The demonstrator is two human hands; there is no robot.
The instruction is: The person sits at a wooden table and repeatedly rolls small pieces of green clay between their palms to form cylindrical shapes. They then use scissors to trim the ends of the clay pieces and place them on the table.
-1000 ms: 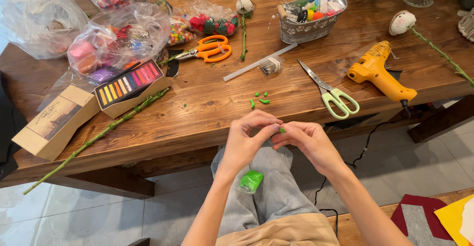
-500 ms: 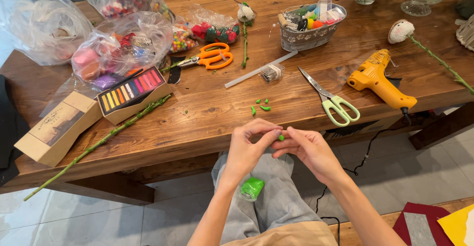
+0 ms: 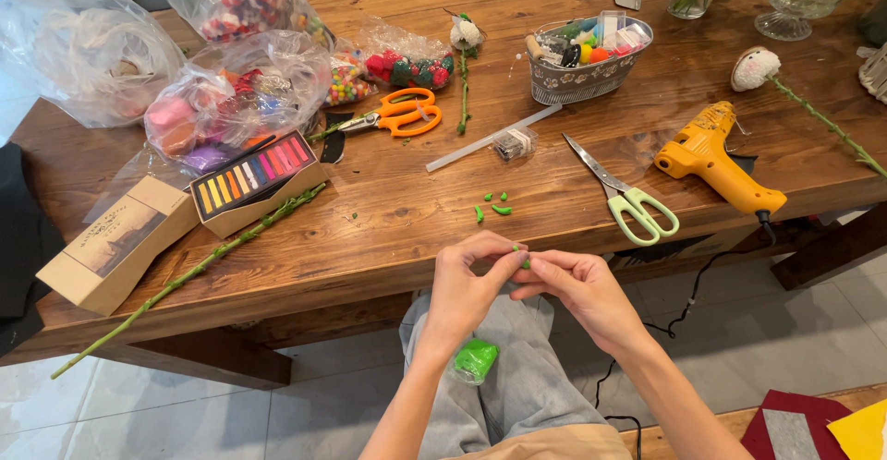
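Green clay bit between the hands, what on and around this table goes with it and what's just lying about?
In use:
- left hand and right hand, pinching a small green clay bit
- green clay lump on the lap
- small green clay pieces on the table

Lying about:
- yellow glue gun
- green-handled scissors
- orange-handled scissors
- pastel box
- long green stem

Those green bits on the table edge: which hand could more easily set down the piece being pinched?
Probably the left hand: it sits almost directly below the green bits, while the right hand is further aside. Both pinch the small green piece.
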